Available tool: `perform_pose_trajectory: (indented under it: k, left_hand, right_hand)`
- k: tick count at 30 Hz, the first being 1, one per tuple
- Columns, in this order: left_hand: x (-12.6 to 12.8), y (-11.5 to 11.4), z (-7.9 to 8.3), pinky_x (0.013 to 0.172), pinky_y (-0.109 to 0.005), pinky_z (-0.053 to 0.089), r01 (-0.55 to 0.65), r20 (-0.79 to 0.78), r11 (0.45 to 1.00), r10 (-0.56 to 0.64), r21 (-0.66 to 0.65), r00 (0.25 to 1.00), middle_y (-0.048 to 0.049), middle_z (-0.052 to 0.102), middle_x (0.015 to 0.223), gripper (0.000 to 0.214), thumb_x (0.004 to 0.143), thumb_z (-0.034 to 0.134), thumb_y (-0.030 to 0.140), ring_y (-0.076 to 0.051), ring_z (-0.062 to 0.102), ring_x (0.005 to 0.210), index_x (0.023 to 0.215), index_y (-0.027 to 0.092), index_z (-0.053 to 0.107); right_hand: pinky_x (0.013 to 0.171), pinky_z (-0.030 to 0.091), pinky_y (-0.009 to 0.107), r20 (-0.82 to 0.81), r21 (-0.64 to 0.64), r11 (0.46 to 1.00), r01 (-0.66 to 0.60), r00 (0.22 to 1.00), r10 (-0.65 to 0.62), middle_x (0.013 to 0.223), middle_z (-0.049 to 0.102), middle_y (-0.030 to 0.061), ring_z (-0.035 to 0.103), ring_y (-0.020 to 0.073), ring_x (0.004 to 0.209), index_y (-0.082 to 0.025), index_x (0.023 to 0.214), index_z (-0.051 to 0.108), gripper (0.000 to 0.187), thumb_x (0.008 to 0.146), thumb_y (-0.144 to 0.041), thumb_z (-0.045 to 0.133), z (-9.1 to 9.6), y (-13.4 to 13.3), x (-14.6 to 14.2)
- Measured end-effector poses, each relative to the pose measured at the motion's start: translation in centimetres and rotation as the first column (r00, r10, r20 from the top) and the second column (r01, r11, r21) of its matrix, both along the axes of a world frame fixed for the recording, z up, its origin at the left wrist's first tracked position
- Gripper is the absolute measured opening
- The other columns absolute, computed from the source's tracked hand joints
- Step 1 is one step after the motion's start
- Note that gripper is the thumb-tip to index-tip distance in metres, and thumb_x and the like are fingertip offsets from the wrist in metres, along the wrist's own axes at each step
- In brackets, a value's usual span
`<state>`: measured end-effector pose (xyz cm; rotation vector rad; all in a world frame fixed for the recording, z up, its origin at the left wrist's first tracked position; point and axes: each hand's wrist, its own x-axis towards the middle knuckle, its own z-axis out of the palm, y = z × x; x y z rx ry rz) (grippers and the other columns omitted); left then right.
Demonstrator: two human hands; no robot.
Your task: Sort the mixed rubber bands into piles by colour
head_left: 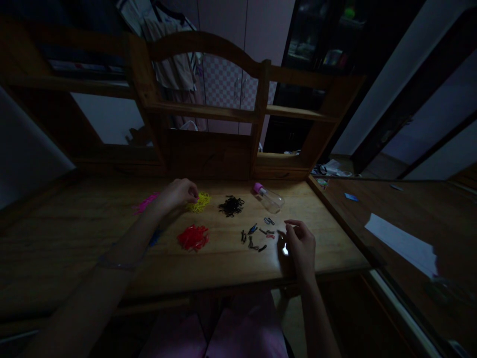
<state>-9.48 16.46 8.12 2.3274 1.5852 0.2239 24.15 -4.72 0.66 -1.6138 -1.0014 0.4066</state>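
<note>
My left hand (175, 195) reaches over the desk with its fingers pinched at the edge of a pile of yellow rubber bands (202, 202). Whatever is between those fingertips is hidden. Heaps of black bands (231, 205) and red bands (194, 237) lie nearby. Pink bands (145, 203) and blue bands (154, 237) are partly covered by my left arm. My right hand (301, 242) is at the right, thumb and fingertips together, with anything in them too small to make out. Left of it are several small hair clips (253, 228), dark ones mostly and one red.
Behind the hair clips a clear bottle with a pink cap (269, 200) lies on its side. A wooden shelf unit (208, 117) rises along the desk's back edge. White paper (402, 243) and a blue card (351, 197) rest on the brown surface to the right.
</note>
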Motion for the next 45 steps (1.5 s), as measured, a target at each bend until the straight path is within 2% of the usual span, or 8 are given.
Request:
perform_pose_trajectory:
  k: [6, 14, 20, 28, 35, 40, 45]
  left_hand:
    - [-0.3, -0.5, 0.0, 0.064, -0.027, 0.043, -0.012, 0.004, 1.0, 0.011, 0.022, 1.0, -0.008, 0.073, 0.083, 0.018, 0.069, 0.068, 0.028, -0.022, 0.066, 0.078, 0.082, 0.017, 0.073]
    - [-0.4, -0.4, 0.0, 0.068, -0.024, 0.044, -0.015, 0.015, 1.0, 0.015, 0.019, 1.0, -0.0039, 0.074, 0.081, 0.016, 0.068, 0.063, 0.02, -0.02, 0.067, 0.081, 0.079, 0.022, 0.074]
    - [-0.6, -0.4, -0.1, 0.069, -0.025, 0.044, -0.063, -0.025, 0.997, 0.064, 0.041, 0.998, -0.0061, 0.075, 0.088, 0.015, 0.069, 0.065, 0.025, -0.022, 0.067, 0.084, 0.08, 0.022, 0.074]
    - [-0.6, -1.1, 0.6, 0.071, -0.028, 0.044, -0.072, -0.05, 0.996, 0.075, 0.051, 0.996, -0.0071, 0.074, 0.087, 0.016, 0.07, 0.065, 0.032, -0.025, 0.067, 0.086, 0.078, 0.022, 0.075]
    - [-0.6, -0.9, 0.1, 0.069, -0.026, 0.043, -0.078, -0.029, 0.997, 0.079, 0.02, 0.996, -0.0061, 0.074, 0.088, 0.018, 0.07, 0.068, 0.038, -0.023, 0.066, 0.086, 0.077, 0.022, 0.074]
    - [-0.8, -0.9, 0.0, 0.07, -0.026, 0.044, -0.028, 0.019, 0.999, 0.028, 0.027, 0.999, -0.0052, 0.074, 0.089, 0.017, 0.073, 0.067, 0.035, -0.023, 0.066, 0.086, 0.082, 0.022, 0.075]
    - [0.6, -2.5, 1.3, 0.071, -0.026, 0.044, -0.034, 0.065, 0.991, 0.026, 0.128, 0.998, -0.0056, 0.071, 0.092, 0.021, 0.08, 0.062, 0.033, -0.021, 0.064, 0.086, 0.094, 0.022, 0.072]
  right_hand:
    - [0.049, 0.038, 0.024, 0.005, 0.01, 1.0, 0.016, 1.0, -0.016, 0.059, 0.059, 0.0, 0.052, 0.0148, 0.051, -0.015, 0.098, 0.069, 0.035, 0.084, -0.043, 0.055, -0.2, 0.0, 0.0]
    - [0.049, 0.037, 0.023, 0.008, 0.004, 1.0, 0.002, 1.0, -0.002, 0.059, 0.056, -0.0015, 0.052, 0.0149, 0.052, -0.017, 0.099, 0.069, 0.03, 0.086, -0.041, 0.054, -0.4, 0.0, 0.1]
    - [0.048, 0.037, 0.023, 0.005, 0.005, 1.0, 0.017, 1.0, -0.017, 0.058, 0.056, -0.001, 0.051, 0.0147, 0.051, -0.016, 0.099, 0.069, 0.032, 0.085, -0.04, 0.055, -0.4, 0.1, 0.1]
    - [0.047, 0.035, 0.022, 0.018, -0.001, 1.0, 0.007, 1.0, -0.007, 0.059, 0.054, -0.0025, 0.05, 0.0134, 0.051, -0.019, 0.1, 0.069, 0.029, 0.086, -0.041, 0.055, -0.7, 0.1, 0.2]
    - [0.046, 0.036, 0.022, 0.001, -0.008, 1.0, 0.004, 1.0, -0.004, 0.06, 0.054, -0.0023, 0.051, 0.0136, 0.05, -0.018, 0.1, 0.068, 0.03, 0.086, -0.041, 0.054, -0.7, 0.1, 0.2]
    - [0.047, 0.036, 0.023, 0.013, -0.007, 1.0, 0.001, 1.0, -0.001, 0.06, 0.056, -0.0016, 0.051, 0.0137, 0.049, -0.017, 0.101, 0.068, 0.032, 0.087, -0.042, 0.054, -0.5, 0.0, 0.2]
    - [0.047, 0.035, 0.023, 0.022, -0.008, 1.0, 0.009, 1.0, -0.009, 0.058, 0.056, -0.002, 0.05, 0.0139, 0.048, -0.017, 0.099, 0.069, 0.033, 0.086, -0.043, 0.054, -0.5, 0.1, 0.2]
